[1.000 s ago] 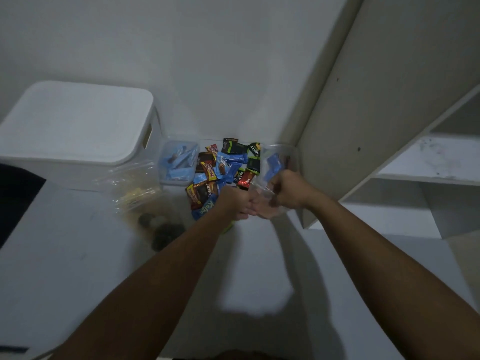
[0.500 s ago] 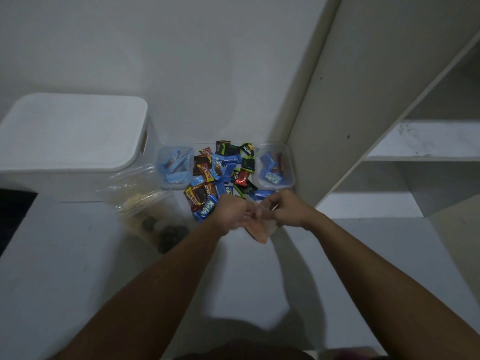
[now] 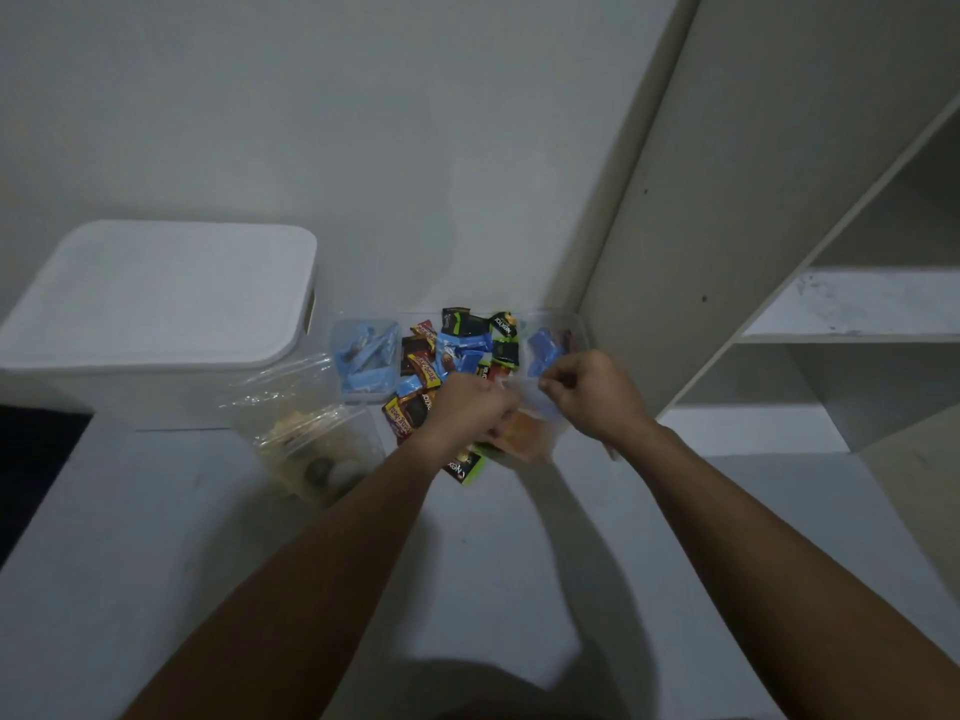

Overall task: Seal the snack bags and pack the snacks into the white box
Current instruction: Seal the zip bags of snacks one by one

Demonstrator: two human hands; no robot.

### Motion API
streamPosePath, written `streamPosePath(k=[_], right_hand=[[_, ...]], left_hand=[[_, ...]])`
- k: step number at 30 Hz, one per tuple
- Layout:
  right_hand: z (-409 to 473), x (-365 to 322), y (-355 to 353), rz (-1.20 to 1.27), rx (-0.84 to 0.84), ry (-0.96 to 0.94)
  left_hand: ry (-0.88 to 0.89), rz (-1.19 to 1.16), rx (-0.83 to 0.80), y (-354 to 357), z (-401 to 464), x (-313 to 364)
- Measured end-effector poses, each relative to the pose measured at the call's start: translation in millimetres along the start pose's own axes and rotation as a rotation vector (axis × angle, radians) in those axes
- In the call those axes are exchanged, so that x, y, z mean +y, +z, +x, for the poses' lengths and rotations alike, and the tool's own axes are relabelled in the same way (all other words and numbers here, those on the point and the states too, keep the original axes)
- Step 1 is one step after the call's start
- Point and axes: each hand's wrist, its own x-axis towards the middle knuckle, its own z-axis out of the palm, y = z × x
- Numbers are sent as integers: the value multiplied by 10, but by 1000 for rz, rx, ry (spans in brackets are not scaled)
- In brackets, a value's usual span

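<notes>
Leftmost, a lidded white plastic box (image 3: 156, 293) stands against the wall, its base cut off by a crumpled clear bag (image 3: 317, 439) whose contents are indistinct. Centre, loose snack packets (image 3: 457, 350) lie heaped; "nextar" is legible on several. Left hand (image 3: 467, 407) and right hand (image 3: 587, 392) each pinch a blurred clear snack bag (image 3: 524, 433) with orange contents.
</notes>
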Motion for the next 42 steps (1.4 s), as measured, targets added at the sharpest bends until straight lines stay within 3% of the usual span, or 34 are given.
streamPosePath(k=[4, 9, 12, 16, 24, 34, 42], right_hand=[[77, -155, -202, -35, 68, -132], [199, -316, -387, -19, 85, -220], [249, -382, -475, 42, 75, -251], [272, -427, -567, 104, 69, -266], [216, -546, -611, 275, 4, -285], [257, -666, -599, 55, 172, -339], [236, -694, -647, 168, 88, -328]], left_hand=[[245, 6, 228, -155, 60, 93], [508, 87, 223, -307, 113, 271], [512, 18, 270, -367, 120, 358], [546, -42, 219, -424, 55, 435], [534, -84, 325, -499, 9, 516], [551, -67, 221, -550, -18, 624], [583, -39, 280, -525, -21, 675]])
